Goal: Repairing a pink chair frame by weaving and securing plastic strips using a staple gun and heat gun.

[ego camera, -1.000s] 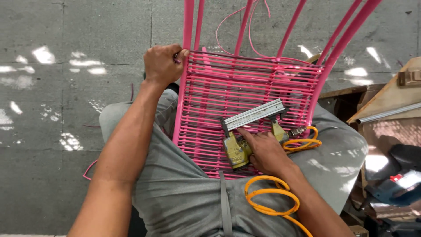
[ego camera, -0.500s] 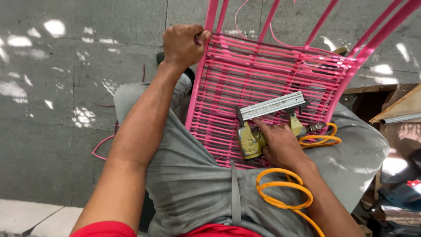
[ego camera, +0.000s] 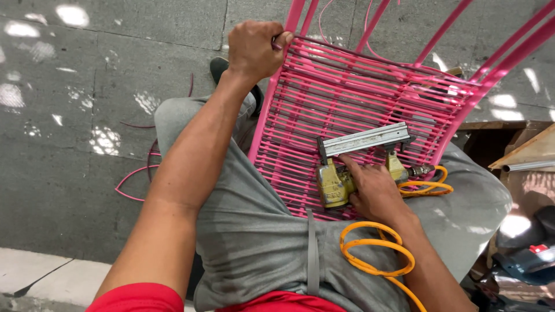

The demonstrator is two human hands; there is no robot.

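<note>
A pink chair frame [ego camera: 352,98] woven with pink cord lies across my lap. My left hand [ego camera: 254,49] is closed around the frame's upper left corner, beside one of the pink legs. A yellow pneumatic staple gun [ego camera: 335,182] with a long silver magazine [ego camera: 364,140] rests on the woven seat. My right hand [ego camera: 376,190] grips the gun's handle. A coiled orange air hose [ego camera: 376,260] runs from the gun's rear fitting over my right thigh.
Grey stone floor tiles [ego camera: 69,144] stretch to the left, with loose pink cord [ego camera: 136,173] lying on them. Wooden boards and a metal tube [ego camera: 529,159] sit at the right, with dark tools [ego camera: 526,260] below them.
The view has shifted, so the chair sits further right and lower in frame. Both hands keep their holds on the frame corner and the staple gun.
</note>
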